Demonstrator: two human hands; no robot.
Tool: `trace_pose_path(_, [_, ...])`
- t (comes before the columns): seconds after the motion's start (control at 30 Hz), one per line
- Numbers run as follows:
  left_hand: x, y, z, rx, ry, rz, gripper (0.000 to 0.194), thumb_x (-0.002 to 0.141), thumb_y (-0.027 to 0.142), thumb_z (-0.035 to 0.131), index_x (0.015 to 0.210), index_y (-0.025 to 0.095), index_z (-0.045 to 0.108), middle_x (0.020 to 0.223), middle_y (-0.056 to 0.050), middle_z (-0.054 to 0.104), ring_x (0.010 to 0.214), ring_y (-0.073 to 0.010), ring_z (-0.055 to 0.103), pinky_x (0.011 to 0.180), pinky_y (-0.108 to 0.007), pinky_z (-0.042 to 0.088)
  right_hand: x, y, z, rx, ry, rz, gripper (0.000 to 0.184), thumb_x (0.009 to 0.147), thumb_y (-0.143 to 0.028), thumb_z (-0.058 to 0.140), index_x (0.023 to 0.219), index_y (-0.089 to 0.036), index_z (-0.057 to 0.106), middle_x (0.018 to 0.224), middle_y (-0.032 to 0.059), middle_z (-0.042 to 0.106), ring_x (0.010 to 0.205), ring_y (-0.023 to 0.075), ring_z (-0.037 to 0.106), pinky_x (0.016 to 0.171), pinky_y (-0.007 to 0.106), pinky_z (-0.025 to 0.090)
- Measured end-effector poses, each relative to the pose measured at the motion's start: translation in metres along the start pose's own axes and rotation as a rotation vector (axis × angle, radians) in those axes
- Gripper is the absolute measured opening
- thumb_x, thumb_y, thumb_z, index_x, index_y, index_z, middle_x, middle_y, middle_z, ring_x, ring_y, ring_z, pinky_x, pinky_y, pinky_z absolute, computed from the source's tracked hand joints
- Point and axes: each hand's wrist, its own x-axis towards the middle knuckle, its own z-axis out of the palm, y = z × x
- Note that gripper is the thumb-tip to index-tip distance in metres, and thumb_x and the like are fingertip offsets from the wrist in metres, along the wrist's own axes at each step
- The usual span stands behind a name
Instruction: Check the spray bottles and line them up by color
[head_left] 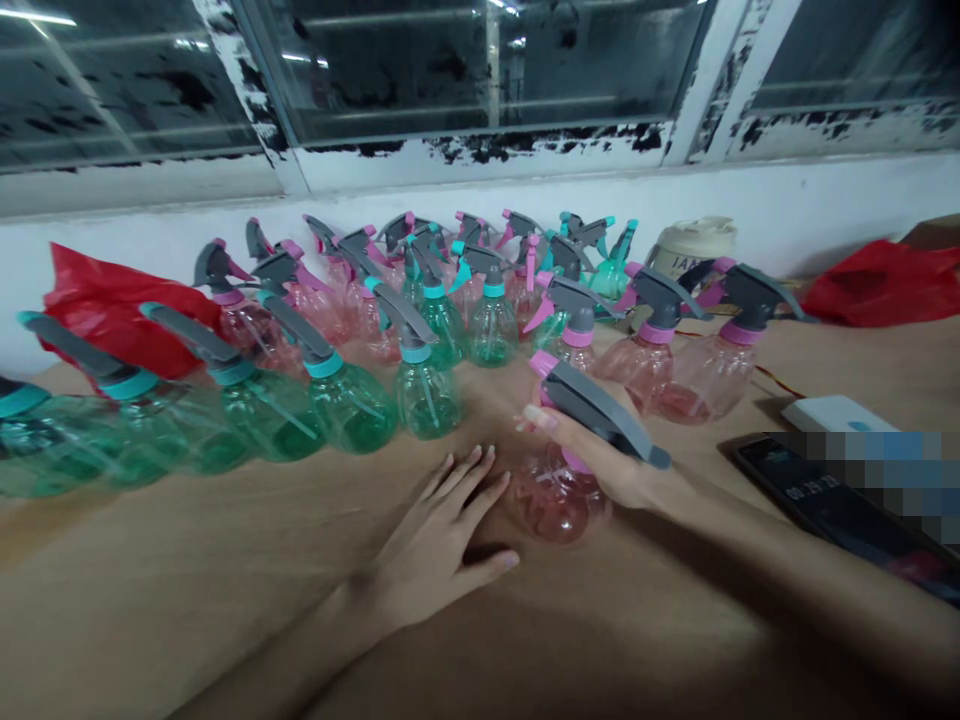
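Observation:
My right hand is wrapped round the neck and grey trigger head of a pink spray bottle, which stands on the wooden table. The bottle's pink nozzle points away to the upper left. Just left of it, my left hand lies flat on the table with fingers spread, holding nothing. Beyond the left hand stands a green spray bottle with a teal collar. Past the right hand is another pink spray bottle with a grey and pink head. Part of the held bottle's neck is hidden by my fingers.
Several more green and pink spray bottles fill the back and left of the table. Red plastic bags lie at both sides. A pale tub stands by the wall. At right lie a phone showing a timer and a white box.

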Motion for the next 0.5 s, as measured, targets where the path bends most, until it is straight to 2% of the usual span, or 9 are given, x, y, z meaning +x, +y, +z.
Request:
trace_pose_path(0.17, [-0.0001,0.0003,0.0006,0.001,0.019,-0.001,0.069,0.092,0.063,0.039,0.142,0.016,0.035,0.152,-0.01,0.026,0.14,-0.0259,0.019,0.113,-0.045,0.018,-0.0014,-0.0013,0.001,0.15,-0.032,0.052,0.026,0.081,-0.043,0.063,0.096,-0.021,0.062,0.094,0.0039,0.068,0.089,0.021,0.066,0.083,0.037,0.051])
trace_pose_path(0.33, [0.0001,0.0002,0.0003,0.018,0.018,0.008,0.069,0.092,0.062,0.039,0.142,0.015,0.035,0.152,-0.011,0.027,0.141,-0.0259,0.018,0.113,-0.046,0.019,-0.0042,0.0008,0.0044,0.235,-0.021,0.092,0.032,0.078,-0.04,0.066,0.104,-0.021,0.063,0.108,0.006,0.069,0.092,0.0212,0.068,0.082,0.036,0.054])
trace_pose_path(0.5, [0.0003,0.0006,-0.0003,0.023,0.013,0.006,0.069,0.092,0.062,0.038,0.141,0.013,0.036,0.151,-0.012,0.028,0.141,-0.0261,0.018,0.113,-0.045,0.018,-0.006,0.0053,0.0053,0.246,-0.046,0.087,0.033,0.079,-0.039,0.065,0.108,-0.023,0.063,0.112,0.0056,0.069,0.095,0.021,0.068,0.084,0.036,0.055])
